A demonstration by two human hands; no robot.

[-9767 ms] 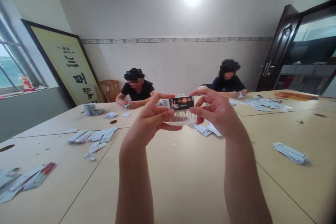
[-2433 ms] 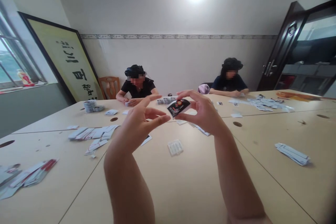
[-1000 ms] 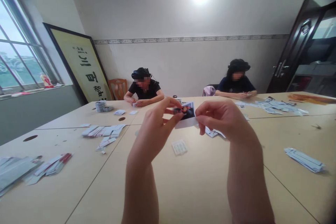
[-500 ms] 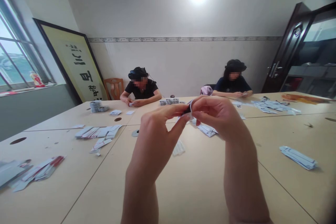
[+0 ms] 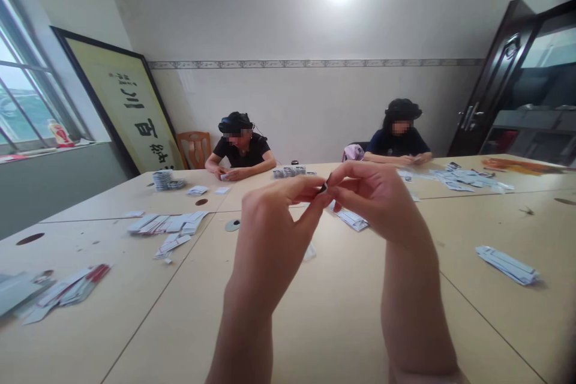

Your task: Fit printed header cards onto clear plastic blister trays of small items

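Observation:
My left hand (image 5: 274,216) and my right hand (image 5: 373,198) are raised together above the beige table (image 5: 324,324). Their fingertips pinch a small printed card (image 5: 324,187), dark on one side; only a thin folded edge of it shows between the fingers. A small clear plastic piece (image 5: 309,252) lies on the table below my hands, mostly hidden by my left hand.
Piles of flat white cards lie at the left (image 5: 168,227), near left (image 5: 58,294), centre (image 5: 353,220) and right (image 5: 506,264). Two people sit at the far side (image 5: 240,153) (image 5: 398,141), handling cards. A framed scroll (image 5: 130,114) leans on the wall; a dark door (image 5: 490,84) stands at right.
Earlier both hands held a clear piece with the card; the clear piece now lies on the table. In the last second the flat card has been bent and closed between my fingertips.

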